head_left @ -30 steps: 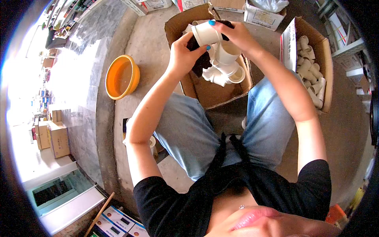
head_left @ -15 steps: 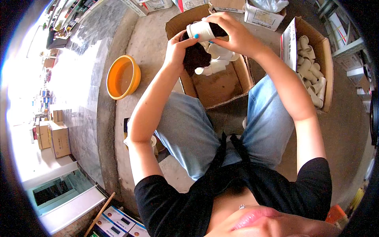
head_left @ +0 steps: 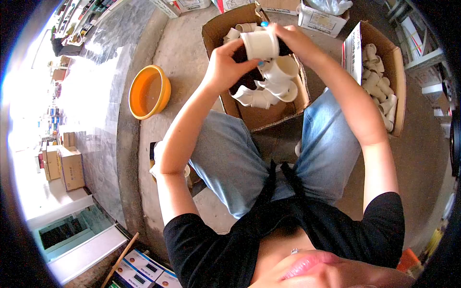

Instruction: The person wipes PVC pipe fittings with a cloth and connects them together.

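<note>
A white plastic pipe fitting [head_left: 260, 45] is held up over the open cardboard box [head_left: 263, 116] between my two hands. My left hand [head_left: 224, 66] grips its left side, thumb below and fingers along the upper edge. My right hand [head_left: 293, 41] closes on its right end, a blue-painted nail showing at the top rim. Dark cloth [head_left: 244, 79] shows beneath my left hand, and something dark also shows by my right fingers. Below, more white fittings [head_left: 264, 96] lie loosely in the box, some of them curved elbows.
To the right stands a second cardboard box [head_left: 398, 72] filled with pale pipe fittings [head_left: 377, 84]. An orange basin [head_left: 165, 96] sits on the concrete floor to the left. Several more cartons [head_left: 321, 21] line the far side. My jeans-clad knees flank the near box.
The fitting has shifted slightly right and down and turned in my hands. Less of the dark cloth shows, and more fittings in the box are visible.
</note>
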